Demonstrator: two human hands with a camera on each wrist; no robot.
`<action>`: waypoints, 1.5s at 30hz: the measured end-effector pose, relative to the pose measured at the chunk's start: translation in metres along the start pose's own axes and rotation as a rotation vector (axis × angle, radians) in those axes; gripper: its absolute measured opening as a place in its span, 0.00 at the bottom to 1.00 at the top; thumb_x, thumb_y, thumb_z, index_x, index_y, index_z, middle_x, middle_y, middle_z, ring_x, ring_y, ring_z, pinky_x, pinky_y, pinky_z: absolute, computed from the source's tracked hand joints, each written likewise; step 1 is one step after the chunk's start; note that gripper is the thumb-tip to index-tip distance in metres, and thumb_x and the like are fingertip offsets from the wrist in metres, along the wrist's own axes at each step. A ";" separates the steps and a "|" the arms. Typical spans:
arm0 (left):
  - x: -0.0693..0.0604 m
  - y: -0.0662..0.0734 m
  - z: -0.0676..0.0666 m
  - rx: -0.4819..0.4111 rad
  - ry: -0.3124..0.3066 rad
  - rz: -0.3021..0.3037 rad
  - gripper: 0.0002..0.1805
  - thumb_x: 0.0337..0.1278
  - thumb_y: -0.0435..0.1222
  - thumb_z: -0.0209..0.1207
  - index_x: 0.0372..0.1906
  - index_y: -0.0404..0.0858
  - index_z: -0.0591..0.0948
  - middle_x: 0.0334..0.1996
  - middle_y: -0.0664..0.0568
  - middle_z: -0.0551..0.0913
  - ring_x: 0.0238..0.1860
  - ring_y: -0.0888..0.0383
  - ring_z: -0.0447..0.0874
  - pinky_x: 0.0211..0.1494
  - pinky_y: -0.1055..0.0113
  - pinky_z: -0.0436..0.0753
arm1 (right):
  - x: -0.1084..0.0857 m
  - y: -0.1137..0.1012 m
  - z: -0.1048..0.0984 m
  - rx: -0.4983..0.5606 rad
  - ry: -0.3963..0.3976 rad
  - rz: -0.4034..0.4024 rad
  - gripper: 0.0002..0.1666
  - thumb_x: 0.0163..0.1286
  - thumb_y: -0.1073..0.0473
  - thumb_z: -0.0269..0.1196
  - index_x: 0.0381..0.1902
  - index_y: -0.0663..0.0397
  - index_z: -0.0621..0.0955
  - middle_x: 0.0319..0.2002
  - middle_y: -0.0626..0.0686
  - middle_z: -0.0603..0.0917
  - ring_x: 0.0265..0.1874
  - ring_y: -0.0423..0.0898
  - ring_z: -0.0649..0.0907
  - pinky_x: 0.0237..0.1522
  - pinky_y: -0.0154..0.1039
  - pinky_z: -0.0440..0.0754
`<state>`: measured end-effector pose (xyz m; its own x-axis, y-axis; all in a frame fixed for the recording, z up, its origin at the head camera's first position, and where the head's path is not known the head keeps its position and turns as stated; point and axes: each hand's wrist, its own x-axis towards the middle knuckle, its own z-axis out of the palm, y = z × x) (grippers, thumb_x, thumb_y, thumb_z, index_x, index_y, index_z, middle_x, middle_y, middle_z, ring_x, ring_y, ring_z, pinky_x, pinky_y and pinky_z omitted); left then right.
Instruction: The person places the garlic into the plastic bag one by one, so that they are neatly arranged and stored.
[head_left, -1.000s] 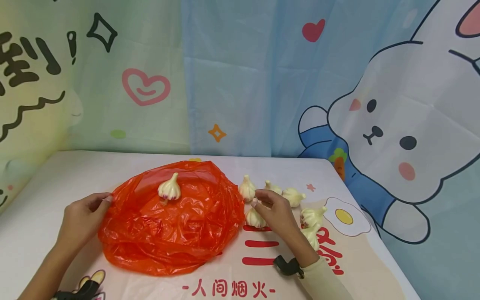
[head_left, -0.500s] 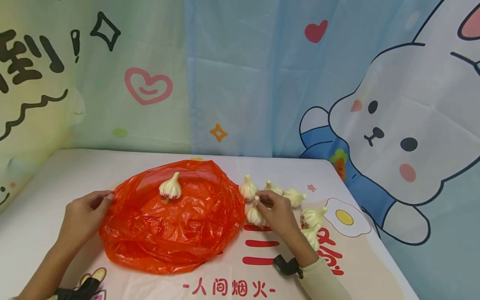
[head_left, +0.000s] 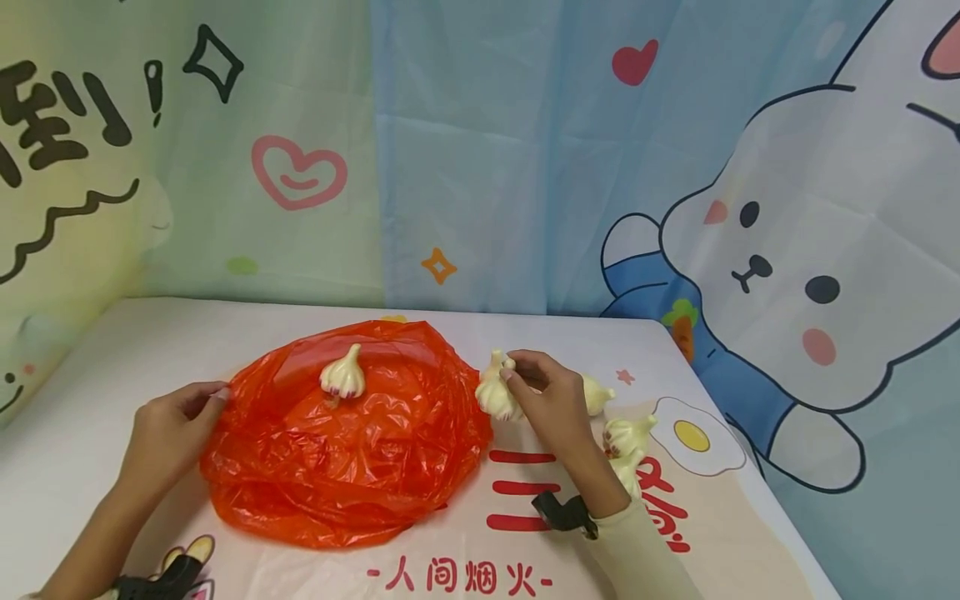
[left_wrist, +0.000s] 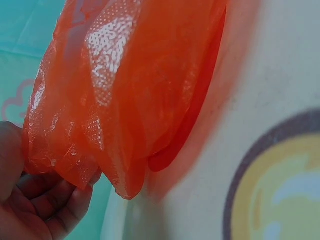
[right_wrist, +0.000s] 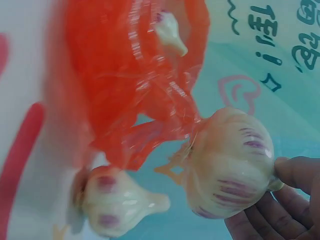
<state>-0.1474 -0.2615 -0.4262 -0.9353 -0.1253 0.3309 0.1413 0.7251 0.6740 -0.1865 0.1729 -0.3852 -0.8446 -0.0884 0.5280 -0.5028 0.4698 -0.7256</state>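
Note:
A crumpled red plastic bag (head_left: pixel 352 467) lies on the table with one garlic bulb (head_left: pixel 342 373) on it. My left hand (head_left: pixel 174 427) pinches the bag's left edge; the left wrist view shows the red film (left_wrist: pixel 145 85) between thumb and fingers (left_wrist: pixel 65 205). With thumb and fingertips my right hand (head_left: pixel 553 402) holds a garlic bulb (head_left: pixel 497 398) by its stem, beside the bag's right edge. In the right wrist view this held bulb (right_wrist: pixel 230 165) is raised near another bulb (right_wrist: pixel 117 202), while the right hand (right_wrist: pixel 280 210) grips its stem end.
Right of my right hand lie more garlic bulbs (head_left: pixel 628 435), one (head_left: pixel 596 395) partly behind it. The white table (head_left: pixel 247 321) carries a printed cloth with a fried egg picture (head_left: pixel 693 435). A cartoon curtain (head_left: pixel 465 150) hangs behind.
My right hand has lifted the garlic bulb from the table and moved it up and slightly left, in front of the one behind. The left hand keeps its hold on the bag.

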 end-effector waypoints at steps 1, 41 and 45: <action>0.000 0.000 0.000 -0.002 -0.001 0.001 0.17 0.70 0.37 0.54 0.49 0.26 0.82 0.39 0.32 0.84 0.36 0.40 0.83 0.30 0.87 0.74 | 0.002 -0.002 0.002 0.018 0.002 -0.007 0.14 0.63 0.64 0.68 0.46 0.62 0.83 0.40 0.53 0.87 0.39 0.47 0.86 0.45 0.39 0.83; -0.001 0.000 0.001 -0.004 -0.012 -0.012 0.17 0.70 0.37 0.54 0.49 0.26 0.82 0.40 0.32 0.84 0.38 0.39 0.83 0.31 0.84 0.78 | 0.054 -0.019 0.085 0.221 -0.187 0.042 0.13 0.67 0.64 0.65 0.48 0.64 0.82 0.39 0.54 0.85 0.40 0.46 0.85 0.44 0.38 0.84; 0.000 -0.001 0.000 -0.002 -0.006 -0.003 0.17 0.70 0.38 0.55 0.49 0.26 0.82 0.40 0.32 0.84 0.39 0.38 0.83 0.31 0.86 0.75 | 0.058 -0.015 0.095 0.197 -0.209 0.057 0.13 0.67 0.63 0.65 0.48 0.63 0.82 0.38 0.52 0.85 0.39 0.44 0.84 0.45 0.36 0.83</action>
<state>-0.1477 -0.2625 -0.4270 -0.9376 -0.1238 0.3250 0.1389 0.7235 0.6762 -0.2453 0.0773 -0.3861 -0.8819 -0.2553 0.3962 -0.4620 0.3018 -0.8340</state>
